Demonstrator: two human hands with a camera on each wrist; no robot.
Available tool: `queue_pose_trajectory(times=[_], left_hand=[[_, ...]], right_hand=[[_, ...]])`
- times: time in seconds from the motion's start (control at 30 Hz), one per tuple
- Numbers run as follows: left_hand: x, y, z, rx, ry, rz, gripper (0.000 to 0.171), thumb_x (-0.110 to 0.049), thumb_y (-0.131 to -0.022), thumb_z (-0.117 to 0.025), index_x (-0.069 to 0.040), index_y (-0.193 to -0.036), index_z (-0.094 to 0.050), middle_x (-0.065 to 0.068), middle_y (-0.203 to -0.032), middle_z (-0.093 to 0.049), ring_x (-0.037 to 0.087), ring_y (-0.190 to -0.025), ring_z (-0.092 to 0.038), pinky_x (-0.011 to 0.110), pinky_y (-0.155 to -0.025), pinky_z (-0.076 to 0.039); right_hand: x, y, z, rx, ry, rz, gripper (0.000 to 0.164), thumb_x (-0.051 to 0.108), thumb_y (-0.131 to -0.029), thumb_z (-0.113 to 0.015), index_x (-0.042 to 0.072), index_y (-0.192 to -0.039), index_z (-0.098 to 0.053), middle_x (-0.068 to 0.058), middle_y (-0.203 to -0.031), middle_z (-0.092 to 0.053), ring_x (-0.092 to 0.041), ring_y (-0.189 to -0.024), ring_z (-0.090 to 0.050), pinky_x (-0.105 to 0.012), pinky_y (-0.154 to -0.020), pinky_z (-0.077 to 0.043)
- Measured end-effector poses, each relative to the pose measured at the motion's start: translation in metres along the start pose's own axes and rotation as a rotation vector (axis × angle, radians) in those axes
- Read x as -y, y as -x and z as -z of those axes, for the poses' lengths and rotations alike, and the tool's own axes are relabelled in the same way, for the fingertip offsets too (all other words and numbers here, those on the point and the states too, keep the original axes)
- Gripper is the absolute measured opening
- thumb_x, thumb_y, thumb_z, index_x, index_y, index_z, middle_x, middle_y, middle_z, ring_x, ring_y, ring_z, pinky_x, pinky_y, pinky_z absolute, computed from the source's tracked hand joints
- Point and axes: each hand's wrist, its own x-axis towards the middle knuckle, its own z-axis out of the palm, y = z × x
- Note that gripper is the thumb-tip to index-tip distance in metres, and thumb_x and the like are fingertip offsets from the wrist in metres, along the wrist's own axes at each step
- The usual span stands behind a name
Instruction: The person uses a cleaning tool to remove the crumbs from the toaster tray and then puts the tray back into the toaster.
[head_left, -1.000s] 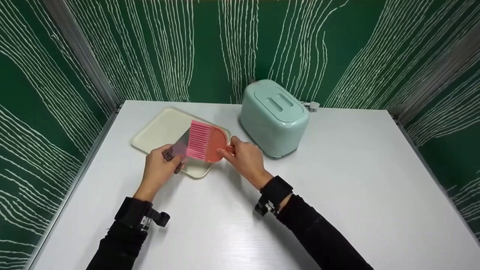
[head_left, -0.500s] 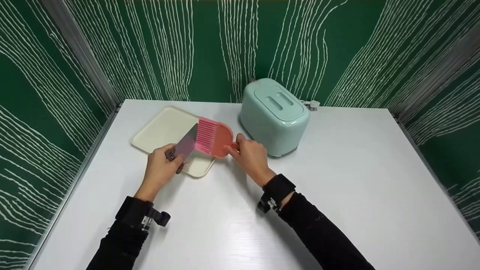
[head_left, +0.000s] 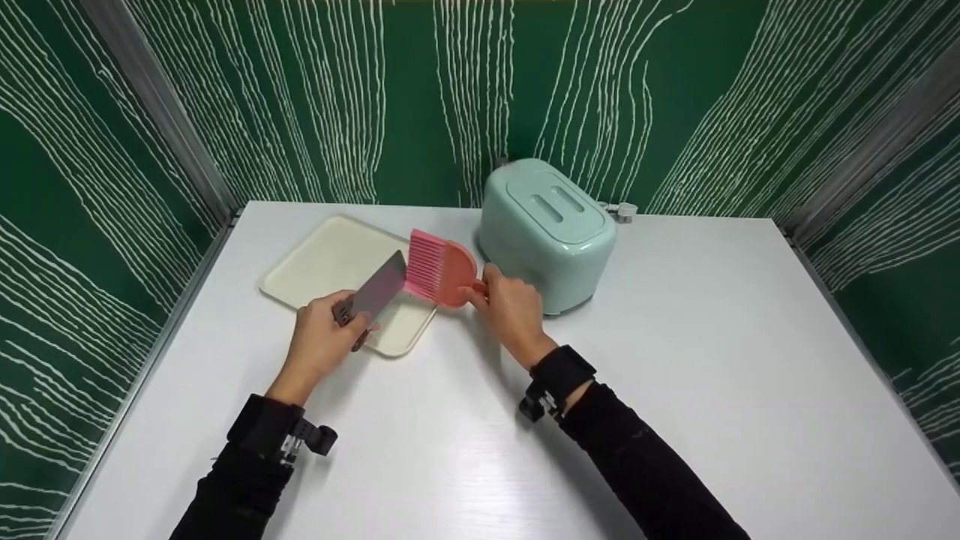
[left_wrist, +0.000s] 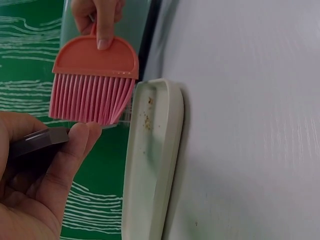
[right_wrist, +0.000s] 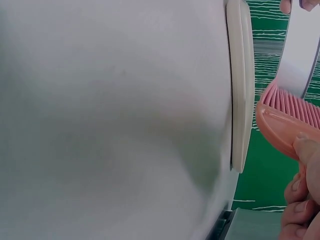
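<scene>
My left hand [head_left: 319, 337] grips the dark handle of a metal scraper [head_left: 381, 286], its blade slanting up and to the right over the tray. My right hand [head_left: 514, 313] pinches the short handle of a small orange hand brush [head_left: 459, 276] with pink bristles [left_wrist: 90, 97]. The bristle tips meet the far end of the blade in the right wrist view. Below both tools lies a cream rectangular tray [head_left: 315, 259]. Brown crumbs [left_wrist: 147, 121] are scattered on it in the left wrist view.
A mint-green toaster [head_left: 551, 232] stands behind my right hand, close to the tray. Behind it a white plug-like piece [head_left: 627, 211] shows at the table's back edge. Green walls with white wavy lines enclose the white table [head_left: 675, 337] at the back and sides.
My right hand has drawn the brush right and slightly away, so its bristles have slid along the blade to its far end. The left hand and scraper have barely moved.
</scene>
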Motion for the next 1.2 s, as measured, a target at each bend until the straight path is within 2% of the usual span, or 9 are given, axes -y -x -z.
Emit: queue_pose_trajectory(times=[0.2, 0.37, 0.5, 0.87, 1.2], left_hand=[[-0.0004, 0.0009, 0.0000, -0.005, 0.002, -0.010, 0.032, -0.009, -0.100, -0.068, -0.004, -0.131, -0.075, 0.018, -0.105, -0.082, 0.019, -0.080, -0.080, 0.021, -0.063, -0.055], [-0.0008, 0.0019, 0.0006, -0.029, -0.036, -0.042, 0.031, -0.008, -0.100, -0.069, -0.003, -0.129, -0.076, 0.021, -0.105, -0.081, 0.022, -0.080, -0.078, 0.022, -0.064, -0.052], [0.0010, 0.0012, 0.0012, -0.040, -0.031, -0.053, 0.030, -0.007, -0.100, -0.069, -0.002, -0.128, -0.076, 0.021, -0.104, -0.081, 0.023, -0.081, -0.078, 0.022, -0.063, -0.051], [0.0041, 0.0007, 0.0011, -0.041, -0.032, -0.046, 0.030, -0.006, -0.098, -0.069, 0.000, -0.127, -0.076, 0.023, -0.112, -0.080, 0.029, -0.089, -0.079, 0.020, -0.065, -0.053], [0.0072, 0.0011, 0.0020, -0.024, -0.004, -0.056, 0.030, -0.006, -0.101, -0.068, -0.001, -0.130, -0.075, 0.024, -0.113, -0.079, 0.024, -0.086, -0.079, 0.019, -0.066, -0.054]], right_hand=[[-0.0001, -0.0001, 0.0021, -0.012, 0.012, -0.014, 0.044, 0.052, -0.095, -0.076, 0.010, -0.095, -0.064, -0.009, -0.078, -0.073, -0.031, -0.068, -0.070, -0.044, -0.061, -0.053], [-0.0016, -0.0018, 0.0040, -0.005, 0.011, -0.050, 0.044, 0.052, -0.097, -0.074, 0.010, -0.098, -0.063, -0.011, -0.079, -0.071, -0.032, -0.069, -0.068, -0.045, -0.062, -0.052], [-0.0029, -0.0024, 0.0052, -0.017, 0.000, -0.058, 0.042, 0.051, -0.098, -0.073, 0.010, -0.097, -0.063, -0.010, -0.078, -0.070, -0.031, -0.069, -0.066, -0.044, -0.062, -0.050], [0.0008, -0.0025, 0.0042, -0.048, -0.047, 0.023, 0.040, 0.050, -0.101, -0.069, 0.010, -0.102, -0.061, -0.009, -0.079, -0.069, -0.025, -0.067, -0.062, -0.034, -0.060, -0.045], [-0.0045, -0.0012, -0.0018, -0.085, -0.019, 0.025, 0.042, 0.049, -0.097, -0.074, 0.009, -0.095, -0.060, -0.009, -0.075, -0.068, -0.027, -0.064, -0.062, -0.040, -0.057, -0.045]])
